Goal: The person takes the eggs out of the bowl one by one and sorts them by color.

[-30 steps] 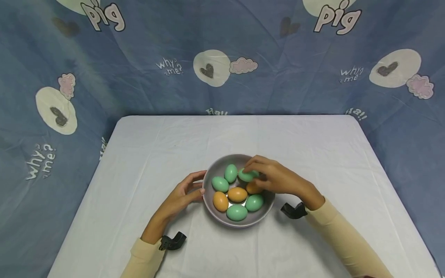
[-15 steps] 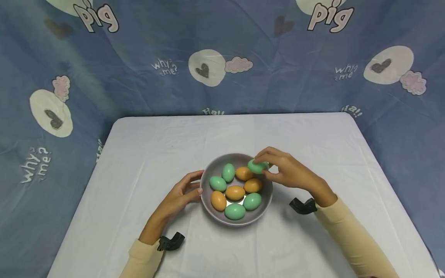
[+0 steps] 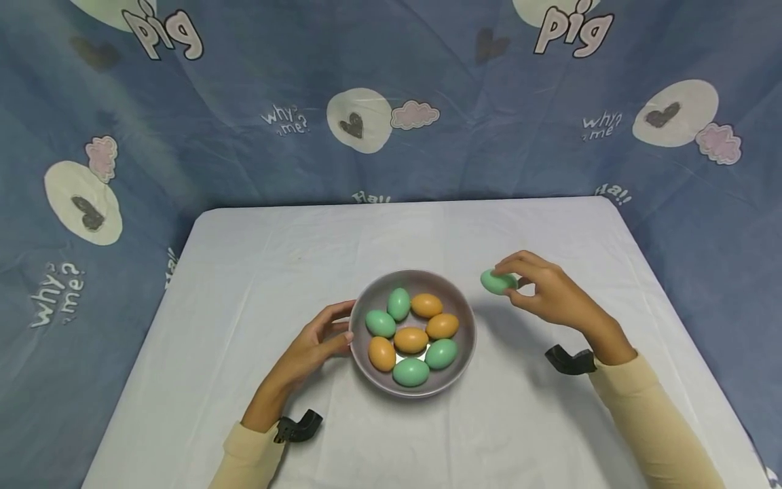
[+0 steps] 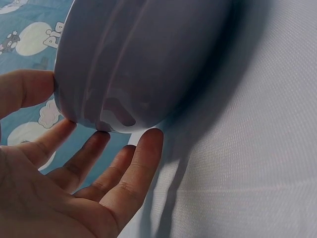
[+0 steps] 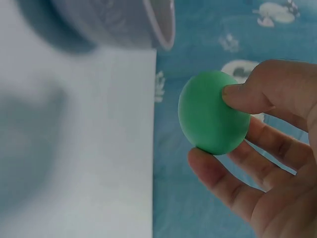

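Cream sleeves reached in from the near edge of the white-covered worktop (image 3: 244, 285). Fingers of the left hand (image 3: 314, 343) lay spread and nearly straight against the near-left wall of the grey bowl (image 3: 467, 339), which held four green and four orange eggs. Farther right, outside the bowl, the right hand (image 3: 550, 295) pinched a green egg (image 3: 496, 281) above the cloth. Beyond hung a blue patterned sheet (image 3: 427, 81).

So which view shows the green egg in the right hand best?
The right wrist view: the green egg fills the frame, pinched between thumb and fingers of the right hand. The head view shows it small, right of the bowl, above the table. The left wrist view shows none of it.
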Tool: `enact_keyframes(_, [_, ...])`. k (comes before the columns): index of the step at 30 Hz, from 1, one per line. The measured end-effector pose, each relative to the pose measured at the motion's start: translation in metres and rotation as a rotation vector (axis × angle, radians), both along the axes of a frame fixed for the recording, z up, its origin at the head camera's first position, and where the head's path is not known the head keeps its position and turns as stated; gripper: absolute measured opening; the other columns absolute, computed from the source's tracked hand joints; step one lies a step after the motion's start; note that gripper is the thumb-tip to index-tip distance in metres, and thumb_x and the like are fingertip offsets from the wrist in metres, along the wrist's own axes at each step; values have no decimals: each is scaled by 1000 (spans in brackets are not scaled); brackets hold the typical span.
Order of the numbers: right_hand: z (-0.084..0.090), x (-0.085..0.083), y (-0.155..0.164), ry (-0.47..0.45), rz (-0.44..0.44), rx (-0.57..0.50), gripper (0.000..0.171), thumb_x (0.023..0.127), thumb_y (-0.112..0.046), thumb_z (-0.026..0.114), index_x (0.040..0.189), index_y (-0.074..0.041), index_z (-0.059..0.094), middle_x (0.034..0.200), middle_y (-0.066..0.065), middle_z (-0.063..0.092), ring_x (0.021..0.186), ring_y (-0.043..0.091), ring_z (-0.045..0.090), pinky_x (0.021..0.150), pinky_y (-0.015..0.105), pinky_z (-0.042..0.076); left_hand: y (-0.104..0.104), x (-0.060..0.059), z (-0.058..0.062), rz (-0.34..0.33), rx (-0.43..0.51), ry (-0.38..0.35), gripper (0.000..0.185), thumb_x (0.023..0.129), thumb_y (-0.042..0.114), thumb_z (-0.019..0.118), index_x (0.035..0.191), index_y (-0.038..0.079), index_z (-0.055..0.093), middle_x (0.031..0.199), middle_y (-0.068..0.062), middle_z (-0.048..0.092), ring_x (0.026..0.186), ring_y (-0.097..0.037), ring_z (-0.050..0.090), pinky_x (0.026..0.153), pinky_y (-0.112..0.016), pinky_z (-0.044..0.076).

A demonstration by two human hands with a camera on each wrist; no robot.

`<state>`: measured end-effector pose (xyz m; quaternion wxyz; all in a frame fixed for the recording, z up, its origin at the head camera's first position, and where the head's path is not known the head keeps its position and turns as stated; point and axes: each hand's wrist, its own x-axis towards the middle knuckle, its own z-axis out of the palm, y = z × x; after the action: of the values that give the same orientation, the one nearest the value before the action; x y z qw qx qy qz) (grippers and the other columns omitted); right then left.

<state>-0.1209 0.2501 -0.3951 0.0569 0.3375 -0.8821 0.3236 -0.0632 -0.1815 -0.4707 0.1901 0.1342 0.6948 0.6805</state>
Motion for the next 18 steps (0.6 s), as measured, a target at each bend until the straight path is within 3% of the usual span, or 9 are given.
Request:
enact_keyframes(6, [-10, 1, 22, -10, -61, 18, 39, 80, 8, 74, 115, -8, 69, 116, 4, 64, 104, 10, 60, 75, 28, 60, 0, 0, 0, 2, -2, 1, 57, 100, 11, 59, 152, 12, 37, 152, -22, 41, 135, -47, 45, 89, -36, 60])
enact_keyframes(11, [-20, 2, 34, -26, -98, 22, 39, 79, 11, 74, 114, -6, 69, 115, 6, 64, 103, 18, 61, 73, 33, 61, 1, 0, 0, 4, 1, 8, 57, 100, 9, 59, 152, 8, 36, 153, -24, 39, 134, -49, 44, 89, -35, 60])
enact_keyframes(18, [-41, -1, 42, -133, -148, 14, 34, 82, 10, 73, 113, -3, 69, 116, 11, 64, 108, 29, 62, 76, 40, 61, 2, 1, 2, 14, -12, -5, 57, 99, 10, 60, 152, 9, 37, 152, -24, 40, 134, -46, 46, 90, -35, 59])
